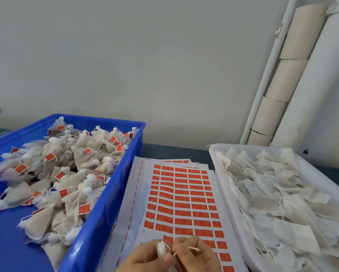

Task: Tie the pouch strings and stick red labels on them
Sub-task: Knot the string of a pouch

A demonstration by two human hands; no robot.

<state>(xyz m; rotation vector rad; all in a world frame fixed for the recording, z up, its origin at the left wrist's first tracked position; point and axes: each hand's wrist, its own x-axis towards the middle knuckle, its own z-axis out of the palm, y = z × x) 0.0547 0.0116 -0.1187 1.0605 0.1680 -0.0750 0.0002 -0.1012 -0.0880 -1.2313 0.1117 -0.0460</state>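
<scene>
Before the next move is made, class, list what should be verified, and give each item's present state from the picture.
1. Left hand pinches the pouch at its gathered neck: ok.
2. Right hand pinches the string: ok.
3. Knot finished: cannot tell, the fingers hide it.
4. Red labels left on the sheet just beyond the hands: ok, many rows.
5. Room in the blue crate for another labelled pouch: ok, bare floor at its near left.
6. Untied pouches waiting in the white tray: ok.
</scene>
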